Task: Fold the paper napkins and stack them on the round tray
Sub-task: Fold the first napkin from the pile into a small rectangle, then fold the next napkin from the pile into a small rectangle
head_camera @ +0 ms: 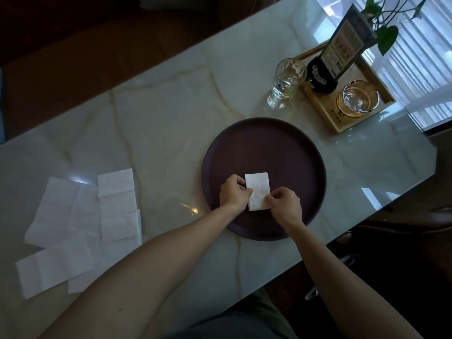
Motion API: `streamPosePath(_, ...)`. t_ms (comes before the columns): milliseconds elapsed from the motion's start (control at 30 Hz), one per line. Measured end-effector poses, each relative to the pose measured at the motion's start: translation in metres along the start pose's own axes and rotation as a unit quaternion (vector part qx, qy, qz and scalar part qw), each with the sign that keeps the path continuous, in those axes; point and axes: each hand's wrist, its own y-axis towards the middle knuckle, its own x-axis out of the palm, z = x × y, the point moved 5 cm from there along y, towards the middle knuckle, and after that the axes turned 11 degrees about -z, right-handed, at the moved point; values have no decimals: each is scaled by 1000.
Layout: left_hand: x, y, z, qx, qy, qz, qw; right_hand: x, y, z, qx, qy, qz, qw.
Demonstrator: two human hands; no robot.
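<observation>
Marble-patterned and glossy, the desk carries a dark brown round tray near its right end, where a person works on a folded white paper napkin. The napkin sits over the tray's near half, a small upright rectangle held between both hands. The left hand pinches its left edge with curled fingers; the right hand pinches its lower right edge, fingers likewise curled onto the paper. Both forearms reach in from the desk's near edge.

Toward the desk's left end, well apart from the tray, several unfolded napkins lie flat and overlapping in a loose spread. Beyond the tray, near the far right corner, a clear drinking glass stands just beside a light wooden tray. That wooden tray holds a glass ashtray and a dark upright sign stand; the printing on the stand and along the wooden tray's front is too small to read. Green plant leaves hang over the corner.
</observation>
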Motion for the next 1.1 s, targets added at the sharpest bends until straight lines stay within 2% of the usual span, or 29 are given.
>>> streamPosePath(200,-4,-8,-6,8,5,-16,1000,2,-7,-2,8,-115,34,993)
streamPosePath(333,-39,-27,-21,25,-30,-18,999,14,-25,-32,-64,-170,65,981)
streamPosePath(500,-126,-65,-64,19,-71,60,996,73,-42,-99,-166,-163,-38,972)
streamPosePath(633,-195,-95,-115,-16,-132,106,985,140,-59,-149,-206,-189,-134,951)
streamPosePath(767,-251,-123,-169,-41,-194,150,969,207,-74,-179,-201,-184,-202,941)
streamPosePath(867,-278,-133,-203,-62,-230,166,957,248,-80,-187,-161,-122,-254,946)
streamPosePath(1100,-298,-119,-236,-77,-277,132,949,297,-63,-191,-83,-48,-248,964)
